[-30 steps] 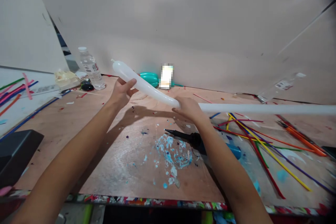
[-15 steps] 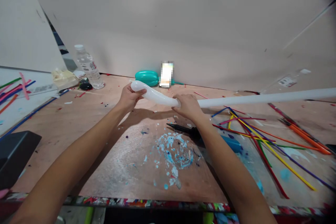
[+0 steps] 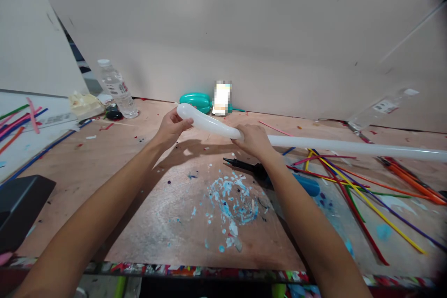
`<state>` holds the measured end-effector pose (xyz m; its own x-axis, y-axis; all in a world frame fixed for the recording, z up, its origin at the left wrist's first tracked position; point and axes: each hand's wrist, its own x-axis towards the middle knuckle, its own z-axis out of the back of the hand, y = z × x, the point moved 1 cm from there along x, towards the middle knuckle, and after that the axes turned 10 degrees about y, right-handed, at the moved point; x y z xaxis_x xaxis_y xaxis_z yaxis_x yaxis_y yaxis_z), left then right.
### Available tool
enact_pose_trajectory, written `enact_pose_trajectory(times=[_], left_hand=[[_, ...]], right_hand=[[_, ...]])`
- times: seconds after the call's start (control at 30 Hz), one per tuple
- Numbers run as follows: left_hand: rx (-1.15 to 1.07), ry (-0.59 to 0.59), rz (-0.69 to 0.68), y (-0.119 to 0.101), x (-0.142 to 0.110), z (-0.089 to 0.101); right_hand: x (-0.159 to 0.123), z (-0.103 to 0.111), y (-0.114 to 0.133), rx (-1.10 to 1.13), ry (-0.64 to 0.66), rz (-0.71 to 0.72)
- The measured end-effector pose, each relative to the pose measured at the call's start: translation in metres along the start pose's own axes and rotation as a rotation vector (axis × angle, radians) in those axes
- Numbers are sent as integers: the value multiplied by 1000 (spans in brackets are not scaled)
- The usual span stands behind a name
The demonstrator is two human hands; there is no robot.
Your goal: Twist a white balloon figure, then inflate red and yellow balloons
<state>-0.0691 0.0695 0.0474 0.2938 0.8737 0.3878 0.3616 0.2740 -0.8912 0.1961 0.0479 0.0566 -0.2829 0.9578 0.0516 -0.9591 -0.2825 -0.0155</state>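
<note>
A long, thin white balloon (image 3: 211, 122), blown up, stretches from the middle of the view past the right edge. Its knotted end is in my left hand (image 3: 172, 126), thumb and fingers closed around it. Further along, my right hand (image 3: 254, 139) grips the balloon from above, its fingers wrapped over it. Between the two hands the balloon slopes down to the right. Beneath my right forearm lies a balloon pump (image 3: 310, 185) with a black nozzle and a blue body, partly hidden by the arm. A teal balloon shape (image 3: 195, 100) rests behind my left hand.
A blurred phone-like screen (image 3: 221, 98) leans at the back wall. One water bottle (image 3: 120, 91) stands at the left; another (image 3: 384, 106) tilts at the right. Several uninflated balloons (image 3: 370, 212) and orange-handled scissors (image 3: 414, 179) lie on the right. A dark box (image 3: 24, 209) sits at the left edge.
The balloon's long right part has swung downward toward the table, now covering part of the scissors and loose balloons. Both hands keep hold of it in nearly the same places.
</note>
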Motion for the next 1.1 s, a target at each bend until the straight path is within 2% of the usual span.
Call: enact_pose_trajectory(times=[0.17, 0.47, 0.73, 0.8, 0.9, 1.1], left_hand=[[10, 29, -3, -1, 0, 9], [236, 43, 59, -2, -1, 15], [331, -43, 62, -5, -2, 11], [358, -36, 64, -4, -2, 7], [381, -3, 75, -1, -3, -1], [416, -31, 54, 3, -5, -12]], right_hand=[[1, -3, -8, -48, 43, -62], [2, -11, -14, -107, 77, -106], [3, -12, -14, -90, 107, -95], [2, -12, -11, -50, 101, -67], [2, -10, 2, 46, 66, 53], [-2, -1, 33, 208, -64, 251]])
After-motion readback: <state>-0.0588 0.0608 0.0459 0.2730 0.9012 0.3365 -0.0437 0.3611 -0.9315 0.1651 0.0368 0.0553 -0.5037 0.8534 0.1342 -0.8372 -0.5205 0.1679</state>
